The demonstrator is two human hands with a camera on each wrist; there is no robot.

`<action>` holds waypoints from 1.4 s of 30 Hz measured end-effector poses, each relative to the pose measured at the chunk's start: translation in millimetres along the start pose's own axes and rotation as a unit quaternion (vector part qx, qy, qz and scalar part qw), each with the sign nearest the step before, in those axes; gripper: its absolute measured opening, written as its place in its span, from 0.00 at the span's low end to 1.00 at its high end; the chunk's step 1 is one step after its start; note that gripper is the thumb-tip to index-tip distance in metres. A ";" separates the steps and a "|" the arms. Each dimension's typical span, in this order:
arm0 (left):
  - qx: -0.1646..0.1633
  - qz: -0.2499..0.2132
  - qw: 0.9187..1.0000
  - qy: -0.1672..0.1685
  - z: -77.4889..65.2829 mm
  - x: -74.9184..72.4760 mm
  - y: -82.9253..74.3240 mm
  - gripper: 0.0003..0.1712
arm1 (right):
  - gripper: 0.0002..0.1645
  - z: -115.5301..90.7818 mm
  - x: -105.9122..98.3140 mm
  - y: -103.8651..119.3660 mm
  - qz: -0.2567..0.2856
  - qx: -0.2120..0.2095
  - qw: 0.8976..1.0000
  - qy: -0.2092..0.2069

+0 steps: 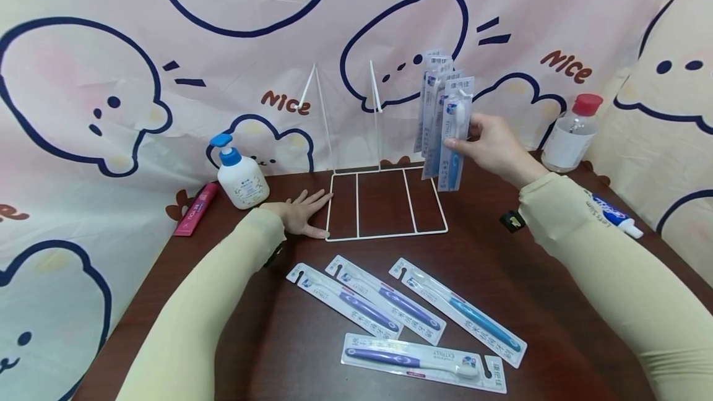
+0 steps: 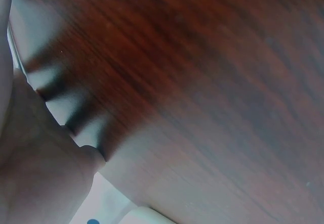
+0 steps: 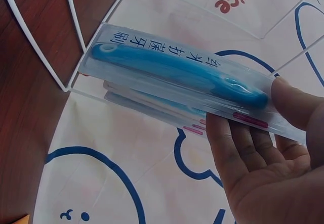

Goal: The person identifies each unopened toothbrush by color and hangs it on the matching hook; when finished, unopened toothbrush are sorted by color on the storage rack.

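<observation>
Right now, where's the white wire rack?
In the head view, the rack stands mid-picture, toward the back of the table, just right of the left hand and beyond the four loose toothbrushes.

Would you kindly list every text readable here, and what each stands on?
"Nice": pale cartoon-print fabric backdrop
"康倍佳": frontmost held clear plastic blue toothbrush pack
"纳米抗菌牙刷": same pack
"EXTRELY": same pack, also purple toothbrush packs
"Let's Slim": cream right sleeve
Too small or blurred: pink tube, blue-white tube, white pump bottle, red-capped clear bottle
</observation>
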State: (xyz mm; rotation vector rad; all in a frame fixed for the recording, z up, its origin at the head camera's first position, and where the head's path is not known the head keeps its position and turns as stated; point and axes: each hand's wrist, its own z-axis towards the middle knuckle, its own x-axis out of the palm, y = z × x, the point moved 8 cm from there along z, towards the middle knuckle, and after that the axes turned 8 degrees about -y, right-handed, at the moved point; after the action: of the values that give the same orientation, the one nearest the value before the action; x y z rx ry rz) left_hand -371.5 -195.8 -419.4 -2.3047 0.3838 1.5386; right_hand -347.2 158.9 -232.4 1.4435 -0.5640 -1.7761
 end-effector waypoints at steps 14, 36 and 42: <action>-0.001 0.000 1.000 -0.002 1.2 1.4 2.3 0.62 | 0.39 -0.1 5.1 -5.8 0.005 0.002 1.000 0.026; 0.001 0.001 1.000 -0.007 -1.6 1.2 -0.3 0.62 | 0.32 -12.1 7.7 -31.8 -0.048 0.010 0.997 0.067; 0.001 -0.005 1.000 -0.005 0.0 1.3 0.6 0.62 | 0.32 -37.5 19.1 -47.4 -0.134 0.023 0.984 0.114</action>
State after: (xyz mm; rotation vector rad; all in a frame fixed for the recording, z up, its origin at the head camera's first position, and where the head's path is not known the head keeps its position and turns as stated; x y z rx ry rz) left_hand -371.3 -196.3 -420.6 -2.2921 0.3721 1.5441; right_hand -326.1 177.6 -289.2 1.7941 -0.3043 -1.7750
